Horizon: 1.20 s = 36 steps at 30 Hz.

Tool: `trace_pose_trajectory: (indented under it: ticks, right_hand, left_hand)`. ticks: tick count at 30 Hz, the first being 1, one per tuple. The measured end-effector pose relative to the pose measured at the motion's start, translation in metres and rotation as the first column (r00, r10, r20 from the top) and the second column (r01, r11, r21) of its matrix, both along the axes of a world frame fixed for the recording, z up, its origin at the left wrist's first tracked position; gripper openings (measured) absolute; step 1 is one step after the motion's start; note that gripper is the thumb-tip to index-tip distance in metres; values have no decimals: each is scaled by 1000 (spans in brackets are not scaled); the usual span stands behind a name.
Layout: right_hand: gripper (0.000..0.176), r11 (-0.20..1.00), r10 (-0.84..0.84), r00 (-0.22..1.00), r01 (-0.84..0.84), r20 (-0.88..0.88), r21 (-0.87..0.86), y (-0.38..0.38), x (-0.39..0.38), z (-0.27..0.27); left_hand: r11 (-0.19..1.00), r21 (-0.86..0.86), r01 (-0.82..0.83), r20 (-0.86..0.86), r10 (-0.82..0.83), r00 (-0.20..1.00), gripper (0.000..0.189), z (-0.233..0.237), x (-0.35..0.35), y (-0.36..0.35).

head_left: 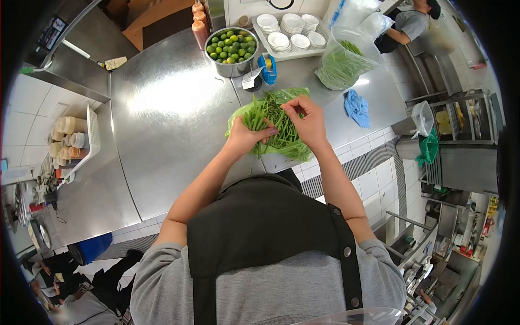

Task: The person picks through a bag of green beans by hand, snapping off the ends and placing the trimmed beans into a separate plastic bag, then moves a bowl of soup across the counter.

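My left hand (246,135) is closed around a bunch of thin green stalks (253,117), perhaps green beans, which point away from me. My right hand (307,122) is just to the right, thumb and forefinger pinched together; whatever lies between those fingertips is too small to make out. Beneath both hands, a green plastic bag (301,151) lies spread on the steel table, with a heap of loose green stems (283,131) on it.
Beyond the bag stand a pot of limes (232,67), a blue tape dispenser (267,69) and a rack of white dishes (293,24). To the right are a clear bag of greens (345,65) and a blue cloth (357,108). Another person (407,27) is at the upper right.
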State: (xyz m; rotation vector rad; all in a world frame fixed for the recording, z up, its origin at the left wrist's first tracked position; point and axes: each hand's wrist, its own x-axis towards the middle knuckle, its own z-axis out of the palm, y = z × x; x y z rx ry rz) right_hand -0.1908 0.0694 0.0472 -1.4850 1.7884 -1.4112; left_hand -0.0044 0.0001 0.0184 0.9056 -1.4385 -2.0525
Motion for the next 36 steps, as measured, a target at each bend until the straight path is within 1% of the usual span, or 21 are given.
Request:
trace_pose_trajectory:
  ticks: [2, 4, 6, 8, 9, 11, 12, 14, 15, 17, 18, 21, 24, 27, 30, 33, 34, 36]
  right_hand:
    - [10, 999, 2, 991, -8, -132, -47, 0, 2, 9]
    - [10, 995, -31, 965, 5, -259, -101, -4, 6, 9]
    - [10, 986, -100, 920, 41, -379, -160, -9, 4, -8]
    - [12, 986, -154, 899, 116, -411, -116, -14, -12, -42]
    - [13, 984, -179, 887, 153, -426, -97, -13, -18, -55]
    - [13, 982, -172, 928, 188, -330, 19, -9, -22, -67]
    - [14, 976, -173, 945, 203, -279, 83, -5, -20, -68]
    - [16, 972, -99, 972, 141, -214, 189, 5, -20, -68]
    - [17, 965, -68, 981, 111, -181, 238, 10, -18, -63]
    - [19, 933, -36, 979, 106, -202, 345, 17, -12, -53]
    - [21, 912, -20, 977, 104, -210, 397, 19, -8, -46]
    - [24, 874, 28, 996, 17, -85, 485, 18, 2, -31]
    - [22, 973, 71, 981, -108, 183, 204, 18, 28, -28]
    - [15, 990, 46, 995, -56, 87, 126, 18, 43, -21]
    - [6, 1000, -9, 1000, 9, 13, -24, 15, 47, -14]
    - [6, 988, 114, 993, -113, 6, -101, 15, 47, -1]
    - [5, 985, 118, 993, -115, 17, -125, 15, 47, -1]
    - [4, 984, 37, 991, -13, 130, -177, 14, 46, -8]
  left_hand:
    - [989, 147, -9, -53, 17, 998, 22, 9, 1, 3]
    - [987, 160, -21, -68, 32, 997, 23, 9, 0, 4]
    - [988, 150, -36, -85, 49, 995, 23, 9, -3, 4]
    - [992, 115, -59, -101, 71, 992, 21, 11, -4, 5]
    - [990, 111, -89, -79, 98, 992, 21, 11, -4, 3]
    - [983, 97, -157, -35, 161, 986, 19, 8, -5, -3]
    - [971, 127, -201, -122, 216, 969, 18, 5, -4, -7]
    - [943, 196, -270, -288, 318, 903, 16, -1, -4, -13]
    - [939, 203, -279, -301, 331, 894, 16, -3, -3, -16]
    - [932, 219, -290, -326, 350, 878, 15, -5, -2, -21]
    - [935, 217, -282, -305, 339, 890, 15, -3, -2, -23]
    - [927, 237, -289, -328, 357, 874, 16, -5, -4, -22]
    - [905, 294, -307, -333, 398, 855, 16, -4, -6, -18]
    - [887, 316, -338, -323, 435, 840, 18, -6, -6, -16]
    - [848, 349, -399, -255, 495, 831, 14, -7, -2, -19]
    - [791, 533, -300, -246, 484, 840, 13, -11, 3, -18]
    - [771, 574, -277, -242, 483, 842, 13, -15, 4, -18]
    - [720, 657, -224, -235, 478, 846, 13, -23, 5, -20]
